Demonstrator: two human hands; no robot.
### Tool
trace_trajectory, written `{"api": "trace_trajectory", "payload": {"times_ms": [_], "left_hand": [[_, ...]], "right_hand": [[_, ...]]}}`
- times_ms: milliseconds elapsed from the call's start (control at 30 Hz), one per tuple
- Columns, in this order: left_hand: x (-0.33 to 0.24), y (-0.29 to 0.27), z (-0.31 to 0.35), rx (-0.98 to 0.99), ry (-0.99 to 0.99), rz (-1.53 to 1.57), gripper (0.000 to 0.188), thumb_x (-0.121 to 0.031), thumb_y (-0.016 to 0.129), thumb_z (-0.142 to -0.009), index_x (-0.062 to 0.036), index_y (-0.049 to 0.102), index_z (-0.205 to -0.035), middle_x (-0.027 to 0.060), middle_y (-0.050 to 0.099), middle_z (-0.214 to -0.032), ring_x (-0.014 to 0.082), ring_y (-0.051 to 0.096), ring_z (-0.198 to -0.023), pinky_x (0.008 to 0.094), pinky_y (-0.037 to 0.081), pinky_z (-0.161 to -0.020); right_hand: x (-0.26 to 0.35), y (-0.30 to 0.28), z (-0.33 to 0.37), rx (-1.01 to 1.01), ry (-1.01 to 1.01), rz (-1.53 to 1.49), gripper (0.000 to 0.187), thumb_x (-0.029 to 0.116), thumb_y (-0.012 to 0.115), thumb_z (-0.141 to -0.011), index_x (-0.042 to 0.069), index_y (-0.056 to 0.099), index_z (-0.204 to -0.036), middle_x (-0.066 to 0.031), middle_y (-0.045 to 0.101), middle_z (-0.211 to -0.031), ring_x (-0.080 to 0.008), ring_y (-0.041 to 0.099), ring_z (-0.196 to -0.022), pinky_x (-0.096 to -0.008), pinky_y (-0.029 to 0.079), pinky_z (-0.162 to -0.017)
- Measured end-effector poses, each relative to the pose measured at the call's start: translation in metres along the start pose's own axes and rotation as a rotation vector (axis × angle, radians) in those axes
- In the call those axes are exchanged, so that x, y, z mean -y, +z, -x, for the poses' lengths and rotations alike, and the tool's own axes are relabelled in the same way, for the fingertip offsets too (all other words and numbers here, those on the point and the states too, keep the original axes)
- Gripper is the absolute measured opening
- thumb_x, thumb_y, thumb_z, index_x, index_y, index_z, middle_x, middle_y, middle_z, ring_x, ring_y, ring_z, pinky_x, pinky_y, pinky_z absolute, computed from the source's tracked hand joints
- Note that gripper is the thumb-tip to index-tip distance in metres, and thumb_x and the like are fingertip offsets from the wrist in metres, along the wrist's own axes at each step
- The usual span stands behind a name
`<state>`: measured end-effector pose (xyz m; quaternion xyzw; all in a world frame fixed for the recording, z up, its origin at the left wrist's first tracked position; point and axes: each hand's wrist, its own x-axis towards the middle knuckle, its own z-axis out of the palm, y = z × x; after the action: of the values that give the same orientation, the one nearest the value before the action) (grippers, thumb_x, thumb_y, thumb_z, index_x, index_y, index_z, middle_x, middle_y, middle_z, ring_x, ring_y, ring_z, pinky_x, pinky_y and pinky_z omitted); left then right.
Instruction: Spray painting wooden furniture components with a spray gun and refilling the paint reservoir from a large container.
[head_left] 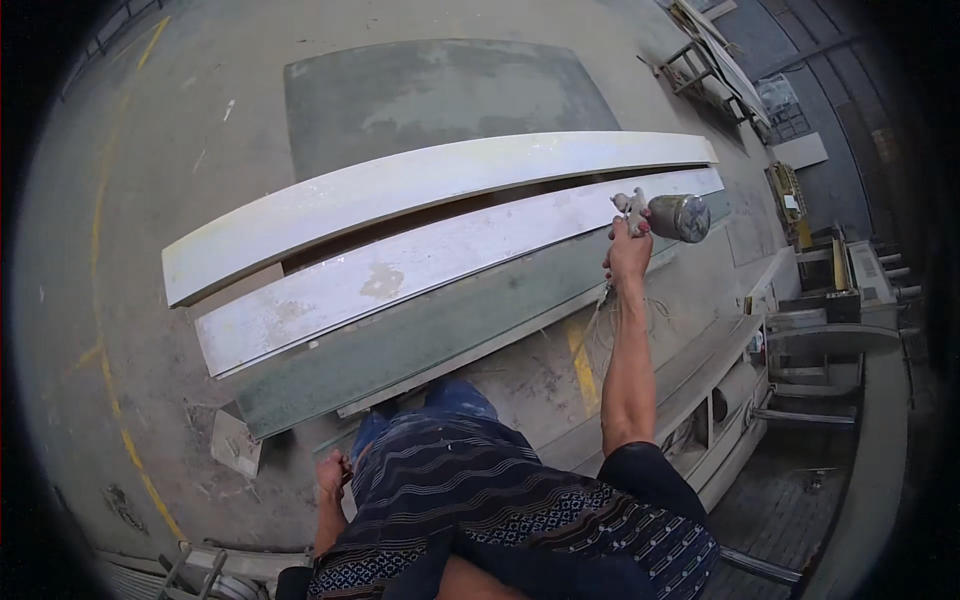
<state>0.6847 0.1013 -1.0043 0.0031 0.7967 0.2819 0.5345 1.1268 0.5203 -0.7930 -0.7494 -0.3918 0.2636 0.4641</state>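
My right hand (628, 256) is closed around the grip of a spray gun (635, 205), stretched out over the right end of the boards. The gun's metal cup (682, 217) points to the right, and a thin hose hangs below my hand. Beneath lie two long white boards, a far one (440, 193) and a near one (480, 238), with a dark gap between them. Patches of beige mark the near board's left part. A grey-green board (440, 345) lies along their near side. My left hand (332, 472) hangs beside my thigh with curled fingers; whatever they may hold is hidden.
A darker grey-green rectangle (450, 95) covers the floor beyond the boards. Yellow lines (110, 380) run along the floor at left. A metal rack (700, 75) stands at far right. Benches and long pale parts (730, 400) crowd the right side.
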Motion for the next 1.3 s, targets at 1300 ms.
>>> {"api": "trace_trajectory", "payload": {"times_ms": [1300], "left_hand": [[0.013,-0.022,0.022,0.01,0.027,0.213,0.025,-0.022,0.05,-0.086,-0.0097,0.053,-0.065,0.0002,0.051,-0.059,0.0098,0.048,-0.048,0.0238,0.036,-0.042]], "right_hand": [[0.039,0.045,0.159,0.771,0.005,-0.154,0.027,0.027,0.055,-0.089,0.005,0.051,-0.073,-0.0007,0.042,-0.044,-0.0099,0.041,-0.031,-0.0253,0.03,-0.031]]}}
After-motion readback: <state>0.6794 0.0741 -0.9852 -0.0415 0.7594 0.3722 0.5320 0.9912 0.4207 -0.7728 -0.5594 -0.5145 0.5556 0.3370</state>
